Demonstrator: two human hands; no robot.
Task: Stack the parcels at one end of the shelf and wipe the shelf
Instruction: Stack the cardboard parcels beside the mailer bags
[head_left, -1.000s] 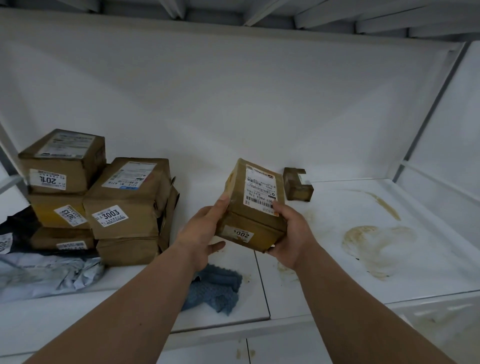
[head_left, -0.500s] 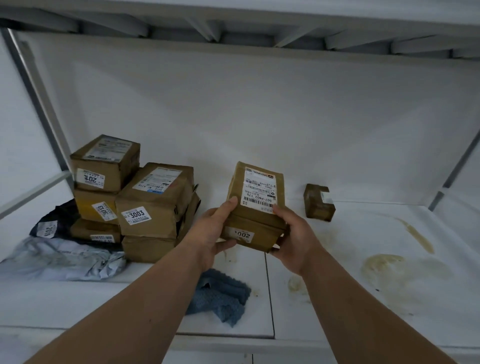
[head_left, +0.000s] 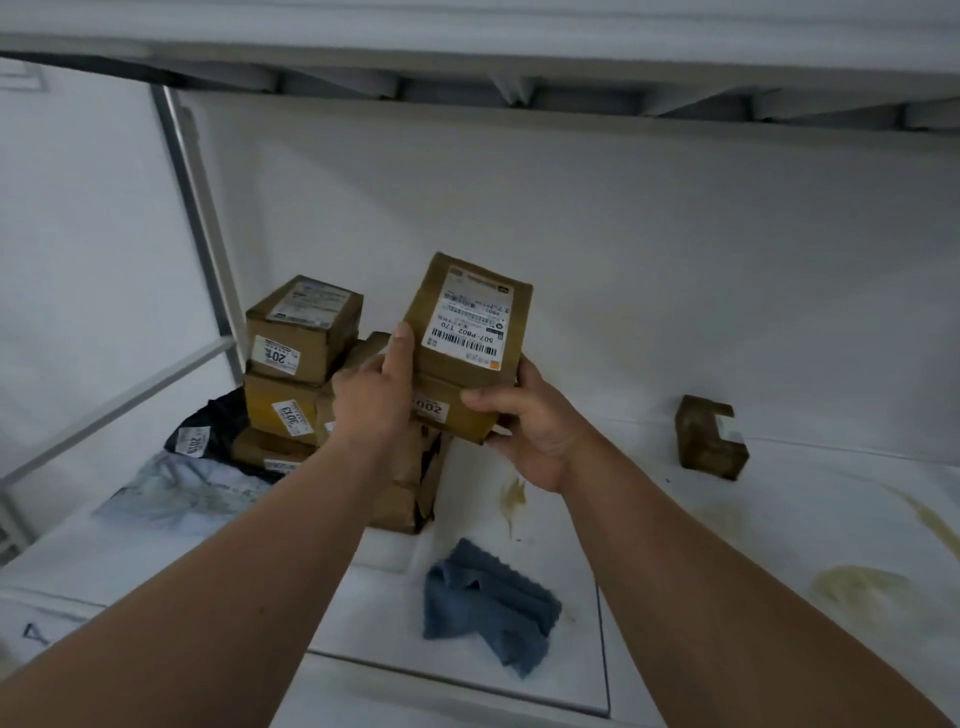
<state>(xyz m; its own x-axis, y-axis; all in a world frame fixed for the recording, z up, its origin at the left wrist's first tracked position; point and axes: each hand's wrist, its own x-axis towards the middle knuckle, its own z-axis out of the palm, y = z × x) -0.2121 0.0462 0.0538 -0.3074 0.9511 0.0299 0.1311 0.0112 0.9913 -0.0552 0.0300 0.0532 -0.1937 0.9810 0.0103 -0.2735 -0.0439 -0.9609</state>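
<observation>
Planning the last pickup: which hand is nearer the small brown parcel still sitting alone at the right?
Right. The right hand grips the held parcel on the side toward the small brown parcel; the left hand grips its far side, by the stack.

This is looking like a parcel storeroom or courier pick-up point. A white metal rack shelf (head_left: 675, 519) is carrying a stack of brown cardboard parcels (head_left: 296, 374) at its left end, each wearing a printed shipping label and a small numbered sticker. Grey and black plastic mailer bags (head_left: 182, 483) are lying beside the stack, one with a numbered sticker too. Another shelf board is sitting overhead on ribbed supports, and a plain white wall is closing off the back.
</observation>
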